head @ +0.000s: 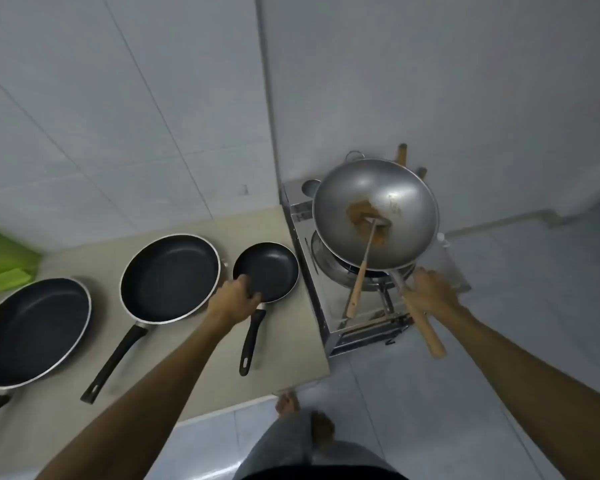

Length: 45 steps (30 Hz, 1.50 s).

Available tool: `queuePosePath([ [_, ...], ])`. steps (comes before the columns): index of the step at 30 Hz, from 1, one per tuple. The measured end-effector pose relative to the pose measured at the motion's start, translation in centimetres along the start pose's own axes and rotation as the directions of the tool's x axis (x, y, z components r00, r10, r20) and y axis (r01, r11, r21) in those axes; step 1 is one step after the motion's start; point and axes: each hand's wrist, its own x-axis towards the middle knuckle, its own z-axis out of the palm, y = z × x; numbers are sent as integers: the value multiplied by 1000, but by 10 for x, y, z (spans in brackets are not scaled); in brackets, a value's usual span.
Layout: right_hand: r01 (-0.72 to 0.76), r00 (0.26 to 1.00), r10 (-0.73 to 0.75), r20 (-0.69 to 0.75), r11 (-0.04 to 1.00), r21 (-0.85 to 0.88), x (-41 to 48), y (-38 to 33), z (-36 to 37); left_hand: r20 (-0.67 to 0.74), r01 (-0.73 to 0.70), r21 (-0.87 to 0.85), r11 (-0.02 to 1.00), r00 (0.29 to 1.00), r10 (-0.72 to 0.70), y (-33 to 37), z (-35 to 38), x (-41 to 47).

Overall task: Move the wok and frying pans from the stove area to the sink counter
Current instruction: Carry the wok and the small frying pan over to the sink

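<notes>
Feet [305, 415] stand on the pale tiled floor [430, 393] at the counter's corner. Both bare forearms reach forward from the bottom of the view. On the beige counter [284, 355], the left hand [238, 294] is curled over the near rim of the small black frying pan [269, 270], where its black handle joins, fingers closed on the edge. Left of it lie a medium frying pan [170, 277] and a large frying pan [32, 329], handles pointing toward the person. The right hand [430, 289] is wrapped shut around the wooden handle of the steel wok [374, 213], which sits tilted over the burner of the metal stove [343, 306]. A wooden-handled spatula [359, 275] rests in the wok, on brown residue.
</notes>
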Motion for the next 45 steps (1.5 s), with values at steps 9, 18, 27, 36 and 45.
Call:
queuePosePath([
  [9,-171,984,168,64,985,29,0,11,47,268,155,67,986,949,-168,-43,65,7],
  [18,-148,988,149,43,988,-45,-15,26,70,450,423,-274,864,850,-274,-56,120,15],
  [27,-229,970,228,82,973,6,-28,33,73,581,612,-676,410,785,-215,-44,99,7],
  [36,-473,879,363,309,746,470,-17,27,58,626,620,-779,-93,779,-45,-16,72,5],
  [45,-634,766,-63,640,93,768,-4,28,82,493,485,-866,-122,870,-36,-7,9,-39],
])
